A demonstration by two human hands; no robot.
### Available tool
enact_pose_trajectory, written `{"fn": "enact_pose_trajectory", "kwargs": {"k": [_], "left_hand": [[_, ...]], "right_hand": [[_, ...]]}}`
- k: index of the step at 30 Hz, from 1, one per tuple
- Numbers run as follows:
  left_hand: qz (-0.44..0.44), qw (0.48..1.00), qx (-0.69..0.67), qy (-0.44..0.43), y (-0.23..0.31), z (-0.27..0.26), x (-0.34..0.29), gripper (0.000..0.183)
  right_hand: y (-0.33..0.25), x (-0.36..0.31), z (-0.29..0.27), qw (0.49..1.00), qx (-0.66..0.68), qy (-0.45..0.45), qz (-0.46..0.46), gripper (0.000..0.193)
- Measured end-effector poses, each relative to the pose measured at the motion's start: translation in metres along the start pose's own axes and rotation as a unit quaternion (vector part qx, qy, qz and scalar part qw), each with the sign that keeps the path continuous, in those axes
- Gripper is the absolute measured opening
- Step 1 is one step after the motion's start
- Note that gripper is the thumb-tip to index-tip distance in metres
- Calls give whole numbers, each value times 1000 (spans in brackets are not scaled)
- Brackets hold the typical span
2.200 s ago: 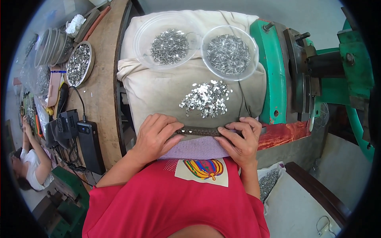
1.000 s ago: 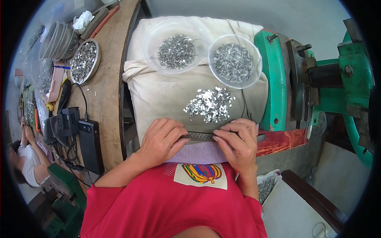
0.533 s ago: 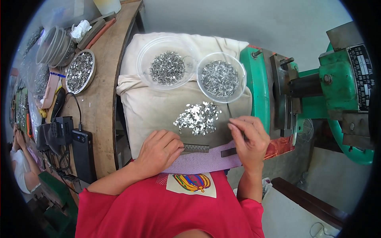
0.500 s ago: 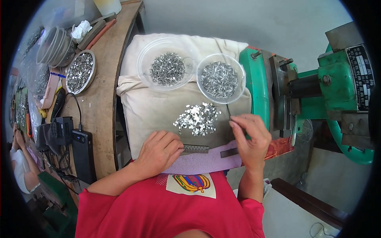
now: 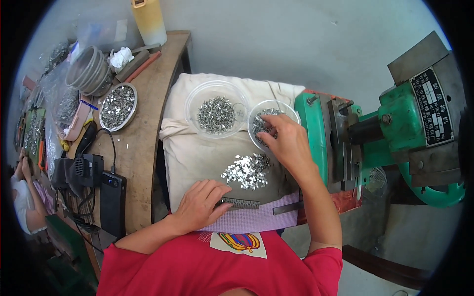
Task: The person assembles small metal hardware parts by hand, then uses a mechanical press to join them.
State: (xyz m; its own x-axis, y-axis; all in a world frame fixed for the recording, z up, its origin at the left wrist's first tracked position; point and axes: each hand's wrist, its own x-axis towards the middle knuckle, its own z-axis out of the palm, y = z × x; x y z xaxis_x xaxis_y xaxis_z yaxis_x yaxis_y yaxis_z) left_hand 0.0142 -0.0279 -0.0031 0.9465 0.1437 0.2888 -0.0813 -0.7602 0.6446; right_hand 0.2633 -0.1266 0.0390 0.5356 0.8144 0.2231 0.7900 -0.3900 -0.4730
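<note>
My left hand (image 5: pixel 201 204) rests at the near side of the cloth-covered surface, its fingers closed on the end of a dark notched metal strip (image 5: pixel 243 203). My right hand (image 5: pixel 285 140) reaches into the right-hand clear round tub (image 5: pixel 297 114), thumb and forefinger apart over small silvery metal pins (image 5: pixel 260 126). Whether a pin sits at its fingertips I cannot tell. Left of that tub stands a wider clear tub (image 5: pixel 190 118) with a heap of small metal pieces (image 5: pixel 216 115). Between the hands and the tubs lies a loose pile of shiny flat metal bits (image 5: pixel 245 171).
A flat dark bar (image 5: pixel 288 207) lies on the purple mat (image 5: pixel 247 220). At the right stands a green press (image 5: pixel 402 116). On the wooden bench (image 5: pixel 140 148) to the left are a bowl of metal pieces (image 5: pixel 118 106), a black power bank (image 5: pixel 113 202) and cables. Another person's arm (image 5: pixel 33 190) shows far left.
My right hand has moved from beside the flat pile up and away into the right tub, its fingers spreading. My left hand stays on the notched strip. The whole view has shifted.
</note>
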Motion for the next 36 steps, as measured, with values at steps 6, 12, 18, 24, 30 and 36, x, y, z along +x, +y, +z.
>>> {"fn": "enact_pose_trajectory", "kwargs": {"k": [6, 12, 18, 24, 30, 36], "left_hand": [[9, 1000, -3, 9, -2, 1, 0, 44], [2, 1000, -9, 17, -1, -3, 4, 43], [-5, 999, -26, 29, 5, -10, 14, 39], [24, 997, -52, 52, 17, -14, 38, 31], [50, 994, -47, 80, 18, -8, 83, 24], [12, 984, -25, 177, 5, 24, 140, 36]], "right_hand": [[6, 21, 14, 999, -10, -28, -24, 22], [3, 31, 10, 996, -14, -82, -21, 15], [3, 32, 9, 996, -11, -85, -30, 15], [4, 25, 7, 997, 17, -74, -32, 14], [14, 10, -5, 979, 181, -43, 84, 16], [28, -5, -15, 890, 407, -15, 206, 13]]}}
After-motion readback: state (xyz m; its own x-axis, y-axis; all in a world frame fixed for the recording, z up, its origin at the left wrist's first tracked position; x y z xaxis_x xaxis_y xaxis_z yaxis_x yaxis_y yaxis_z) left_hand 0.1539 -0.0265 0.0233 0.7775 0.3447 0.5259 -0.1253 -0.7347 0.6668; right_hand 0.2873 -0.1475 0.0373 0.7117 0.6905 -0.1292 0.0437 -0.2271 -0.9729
